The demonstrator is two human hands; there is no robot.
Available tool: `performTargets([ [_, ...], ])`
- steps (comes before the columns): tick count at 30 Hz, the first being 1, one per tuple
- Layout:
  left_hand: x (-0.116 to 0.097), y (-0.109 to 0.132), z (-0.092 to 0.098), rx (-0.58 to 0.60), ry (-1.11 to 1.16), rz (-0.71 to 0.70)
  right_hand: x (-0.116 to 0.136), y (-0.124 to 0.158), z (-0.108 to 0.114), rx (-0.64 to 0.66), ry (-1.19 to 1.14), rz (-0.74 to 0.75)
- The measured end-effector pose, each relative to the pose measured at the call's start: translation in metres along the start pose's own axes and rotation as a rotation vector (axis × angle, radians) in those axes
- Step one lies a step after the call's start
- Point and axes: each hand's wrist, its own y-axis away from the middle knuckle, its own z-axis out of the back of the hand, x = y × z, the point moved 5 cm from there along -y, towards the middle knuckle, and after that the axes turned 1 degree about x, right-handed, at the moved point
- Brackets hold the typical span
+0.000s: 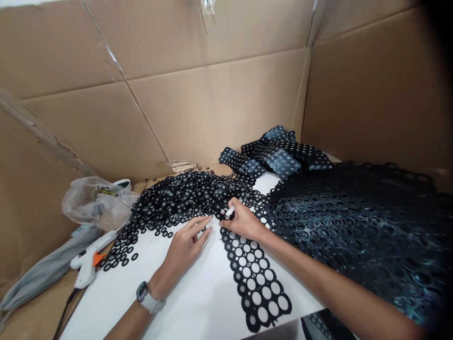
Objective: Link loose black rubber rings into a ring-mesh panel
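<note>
My right hand (240, 220) is closed on a small white stick-like tool (230, 210), partly hidden by the fingers. It hovers at the far end of a strip of joined black rings (256, 283), which lies on the white board (170, 293). Just left of the strip, my left hand (191, 236) has its fingers stretched out and apart, with the fingertips by the near edge of the ring pile. No object shows in its grasp. A heap of loose black rings (177, 193) spreads beyond both hands.
A large black ring sheet (336, 217) covers the right side. Folded dotted strips (283, 156) lie at the back. On the left are a white glue gun (88, 264) with an orange trigger, a grey cloth (46, 274) and a clear plastic bag (95, 203). Cardboard walls (219, 99) enclose the area.
</note>
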Motion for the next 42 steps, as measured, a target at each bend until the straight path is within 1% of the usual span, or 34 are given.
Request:
performTargets([
  [4,-0.001,0.001,-0.001,0.003,0.024,-0.001,0.002,0.001,0.001,-0.012,-0.023,-0.015],
  [7,-0.002,0.001,-0.002,0.000,0.035,0.005,0.001,0.000,0.000,-0.022,-0.070,0.004],
  [9,-0.002,0.000,-0.002,-0.005,0.042,0.014,0.001,0.000,-0.005,-0.020,-0.121,0.030],
  [12,-0.004,-0.001,-0.001,-0.020,0.060,0.021,0.002,0.001,-0.014,0.019,-0.212,0.066],
  [15,-0.005,-0.003,0.006,-0.081,0.104,0.043,0.008,0.005,-0.020,0.075,-0.286,0.106],
  [18,-0.006,-0.004,0.014,-0.144,0.145,0.058,0.016,0.010,-0.021,0.100,-0.323,0.151],
  [21,-0.005,-0.006,0.016,-0.161,0.163,0.083,0.025,0.014,-0.016,0.075,-0.300,0.201],
  [26,0.002,-0.009,0.015,-0.195,0.232,0.171,0.038,0.019,-0.011,0.024,-0.164,0.262],
  [28,0.008,-0.011,0.020,-0.222,0.260,0.234,0.039,0.019,-0.010,0.015,-0.138,0.270],
  [29,0.013,-0.012,0.025,-0.254,0.265,0.280,0.038,0.017,-0.009,0.006,-0.135,0.269],
  [31,0.025,-0.012,0.039,-0.344,0.253,0.371,0.032,0.014,-0.006,-0.027,-0.142,0.252],
  [33,0.039,-0.010,0.053,-0.431,0.218,0.421,0.023,0.009,-0.002,-0.056,-0.163,0.214],
  [35,0.049,-0.010,0.061,-0.441,0.170,0.404,0.013,0.004,0.000,-0.061,-0.201,0.165],
  [38,0.054,-0.009,0.058,-0.363,0.099,0.337,0.001,-0.001,-0.003,-0.028,-0.288,0.102],
  [40,0.047,-0.009,0.052,-0.319,0.072,0.274,-0.003,-0.002,-0.008,-0.008,-0.351,0.072],
  [42,0.032,-0.009,0.045,-0.295,0.062,0.177,-0.004,-0.003,-0.013,0.010,-0.410,0.055],
])
